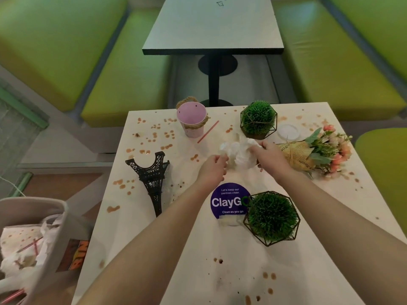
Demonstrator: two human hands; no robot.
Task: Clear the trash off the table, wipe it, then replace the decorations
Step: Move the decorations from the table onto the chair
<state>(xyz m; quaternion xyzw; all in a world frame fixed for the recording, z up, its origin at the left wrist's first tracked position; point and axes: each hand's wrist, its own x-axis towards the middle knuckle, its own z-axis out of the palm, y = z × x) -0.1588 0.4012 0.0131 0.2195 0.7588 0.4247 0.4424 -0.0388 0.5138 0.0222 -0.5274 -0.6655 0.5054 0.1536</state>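
Note:
Crumpled white tissues (239, 151) lie in the middle of the white table (187, 249), which is spotted with brown drops. My left hand (212, 169) pinches the tissues' left edge and my right hand (272, 156) grips their right side. A red straw (208, 131) lies by the pink bucket (191, 121). A clear plastic lid (288, 131) sits at the far right. Decorations stand around: a black Eiffel tower (152, 177), two green balls in wire frames (258, 119) (272, 217), and a paper-wrapped flower bouquet (317, 150).
A grey trash bin (33, 238) with tissues and straws inside stands at the table's left. A purple ClayGo sticker (229, 201) is on the tabletop, with a small tissue scrap (229, 220) below it. Green benches (123, 84) and a second table (213, 27) lie beyond.

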